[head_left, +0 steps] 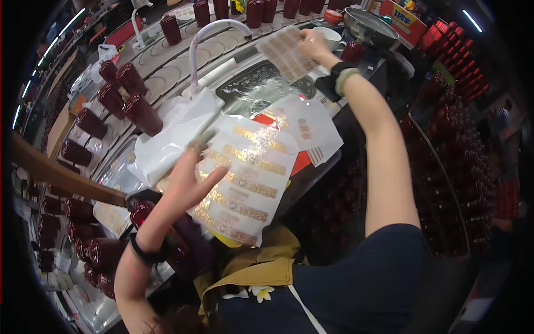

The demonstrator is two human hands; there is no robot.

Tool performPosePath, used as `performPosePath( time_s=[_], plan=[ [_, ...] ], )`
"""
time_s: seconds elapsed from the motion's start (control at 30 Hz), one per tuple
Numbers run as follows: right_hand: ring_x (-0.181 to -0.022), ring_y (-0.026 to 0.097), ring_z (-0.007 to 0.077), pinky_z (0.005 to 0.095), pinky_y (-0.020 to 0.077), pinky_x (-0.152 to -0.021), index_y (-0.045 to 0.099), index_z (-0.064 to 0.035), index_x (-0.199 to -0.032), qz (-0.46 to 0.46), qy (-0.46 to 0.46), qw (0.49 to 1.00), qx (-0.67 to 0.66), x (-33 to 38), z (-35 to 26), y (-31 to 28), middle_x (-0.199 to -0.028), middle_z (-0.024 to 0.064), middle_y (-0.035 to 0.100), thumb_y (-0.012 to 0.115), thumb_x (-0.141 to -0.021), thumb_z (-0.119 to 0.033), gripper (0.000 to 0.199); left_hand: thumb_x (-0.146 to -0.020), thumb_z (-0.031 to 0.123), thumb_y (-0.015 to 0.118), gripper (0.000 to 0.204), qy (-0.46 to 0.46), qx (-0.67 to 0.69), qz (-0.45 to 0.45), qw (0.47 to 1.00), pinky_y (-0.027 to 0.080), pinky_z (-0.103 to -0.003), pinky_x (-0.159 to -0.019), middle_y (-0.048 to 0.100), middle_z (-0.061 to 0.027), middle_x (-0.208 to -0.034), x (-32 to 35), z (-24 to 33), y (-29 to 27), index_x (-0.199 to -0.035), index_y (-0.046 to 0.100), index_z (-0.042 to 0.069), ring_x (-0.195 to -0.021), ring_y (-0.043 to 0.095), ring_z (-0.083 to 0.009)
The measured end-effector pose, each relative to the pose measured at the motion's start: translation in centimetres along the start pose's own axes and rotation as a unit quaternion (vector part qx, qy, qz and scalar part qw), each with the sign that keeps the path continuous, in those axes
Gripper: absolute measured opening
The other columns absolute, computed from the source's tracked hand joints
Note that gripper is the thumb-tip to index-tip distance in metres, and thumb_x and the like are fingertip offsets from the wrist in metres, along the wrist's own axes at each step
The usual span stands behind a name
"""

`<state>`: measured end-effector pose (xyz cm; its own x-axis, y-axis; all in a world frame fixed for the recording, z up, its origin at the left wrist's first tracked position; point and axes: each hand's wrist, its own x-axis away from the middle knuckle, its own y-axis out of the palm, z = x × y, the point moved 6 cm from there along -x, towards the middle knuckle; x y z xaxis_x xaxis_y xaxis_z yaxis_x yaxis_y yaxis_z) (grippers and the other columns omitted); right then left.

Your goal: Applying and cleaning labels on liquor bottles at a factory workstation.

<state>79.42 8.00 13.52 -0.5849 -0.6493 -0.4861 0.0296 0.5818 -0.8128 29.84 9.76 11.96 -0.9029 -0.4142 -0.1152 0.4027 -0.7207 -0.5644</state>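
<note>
While the right hand (316, 45) grips 1 label sheet (285, 54) by its edge, perhaps sparing its prints, the left hand (186, 181) is open over 1 gold-patterned sheet (253, 167).

From the middle of the gold-patterned sheet (250, 177), open air reaches rightward until the right forearm (382, 147) bars the way between 2 and 3 o'clock, while the left hand (186, 181) blocks the 9 o'clock edge. Toward 12 o'clock, a hand could pass over the water tray (245, 92) between the arched white faucet (193, 53) at 11 and the label sheet (282, 54) that the right hand (315, 45) holds near 1. Dark red jars (143, 114) crowd 10 o'clock, and a wooden bar (69, 178) juts in at 9, beyond the left hand.
</note>
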Motion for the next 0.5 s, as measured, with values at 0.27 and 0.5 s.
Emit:
performPosePath(
  time_s=[0.27, 0.5],
  plan=[
    [-0.09, 0.075, 0.0334, 0.0404, 0.0571, -0.082, 0.077, -0.0099, -0.113, 0.031, 0.002, 0.999, -0.042, 4.7, 2.4, -10.1, -0.096, 0.0184, 0.077, 0.068, -0.083, -0.025, 0.035, -0.097, 0.027, 0.073, 0.061, -0.247, 0.4, -0.088, 0.878, 0.055, -0.04, -0.1, 0.059, -0.022, -0.127, -14.4, -10.0, 13.1, -0.141, 0.048, -0.006, -0.112, 0.066, -0.0276],
    [-0.084, 0.075, 0.0201, 0.0366, 0.0568, -0.078, 0.078, -0.0091, -0.115, 0.003, 0.137, 0.986, -0.099, 10.8, 9.1, -13.9, -0.091, 0.013, 0.078, 0.069, -0.086, -0.023, 0.034, -0.096, 0.026, 0.071, 0.072, -0.369, 0.363, -0.059, 0.854, 0.058, -0.042, -0.096, 0.042, -0.0301, -0.143, -15.8, -7.3, 17.7, -0.149, 0.035, -0.006, -0.112, 0.063, -0.0354]
  ],
)
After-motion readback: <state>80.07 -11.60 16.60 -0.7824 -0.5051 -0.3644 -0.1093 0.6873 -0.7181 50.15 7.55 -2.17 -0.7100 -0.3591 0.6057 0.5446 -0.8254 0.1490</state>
